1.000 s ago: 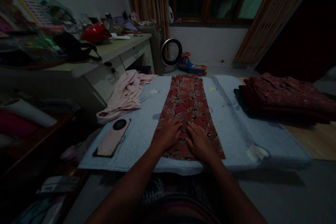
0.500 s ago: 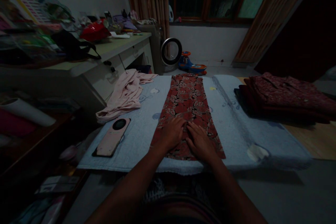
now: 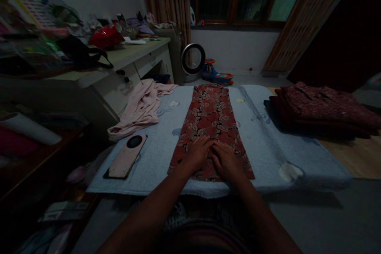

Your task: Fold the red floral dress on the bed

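Observation:
A red garment with a dark leaf-and-flower print (image 3: 210, 115) lies folded into a long panel on the pale blue cloth (image 3: 262, 158) that covers the table. Both hands rest on its near half. My left hand (image 3: 198, 152) lies flat with the fingers stretched toward the middle. Beside it, my right hand (image 3: 226, 159) also lies on the fabric, its fingers extended and its fingertips close to those of the left. Neither hand appears to hold anything.
At the left of the table are a crumpled pink garment (image 3: 141, 107) and a phone (image 3: 127, 156). A stack of folded dark red clothes (image 3: 324, 107) sits at the right. Beyond stand a cluttered desk (image 3: 125, 53), an open round washer door (image 3: 193, 58) and a blue-orange ride-on toy (image 3: 216, 74).
My hands stay on the printed garment, with only a slight shift of the fingers. The whole view has moved a little; the garment and other things keep their places.

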`<state>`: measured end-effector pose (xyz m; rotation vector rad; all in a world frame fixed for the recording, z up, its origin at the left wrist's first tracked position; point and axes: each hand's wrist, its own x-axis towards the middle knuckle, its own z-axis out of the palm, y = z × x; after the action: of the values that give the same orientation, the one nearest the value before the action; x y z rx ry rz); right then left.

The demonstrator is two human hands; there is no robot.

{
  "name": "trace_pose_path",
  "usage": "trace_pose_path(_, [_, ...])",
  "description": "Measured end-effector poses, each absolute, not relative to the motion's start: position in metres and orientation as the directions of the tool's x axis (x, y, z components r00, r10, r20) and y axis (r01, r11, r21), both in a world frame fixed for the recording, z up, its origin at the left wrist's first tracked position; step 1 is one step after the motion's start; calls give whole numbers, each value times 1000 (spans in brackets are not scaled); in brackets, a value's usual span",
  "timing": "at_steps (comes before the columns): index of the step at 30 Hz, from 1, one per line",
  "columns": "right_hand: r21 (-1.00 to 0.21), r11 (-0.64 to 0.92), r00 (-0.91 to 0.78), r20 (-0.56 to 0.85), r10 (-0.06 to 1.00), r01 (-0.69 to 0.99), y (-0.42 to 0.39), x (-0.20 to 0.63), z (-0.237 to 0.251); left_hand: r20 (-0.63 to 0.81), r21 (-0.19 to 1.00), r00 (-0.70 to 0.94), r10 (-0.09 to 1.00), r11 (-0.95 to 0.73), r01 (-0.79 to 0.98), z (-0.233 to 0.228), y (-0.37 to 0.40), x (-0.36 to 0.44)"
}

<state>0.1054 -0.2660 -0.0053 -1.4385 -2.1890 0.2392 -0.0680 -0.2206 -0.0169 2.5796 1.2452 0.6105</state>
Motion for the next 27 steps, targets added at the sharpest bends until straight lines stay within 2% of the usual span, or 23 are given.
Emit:
trace_pose_path(5, [-420,457,-281,416,865,784,-269,107,-5,273,327,567,777,-629,705,-16,-222,-69])
trace_pose_path(12, [-443,451,-226,472,852,775,-271,109,0,288,316,556,780,-625,714,-14,-225,-68])
trace_pose_path(18, [-399,340,-174,396,902,852,-268,107,-3,330,279,579,746,-662,695,-3,-229,-66])
trace_pose_path(27, [-429,360,-204,366,908,828,-273,111,-5,310,314,607,732,-681,661,2,-229,-65])
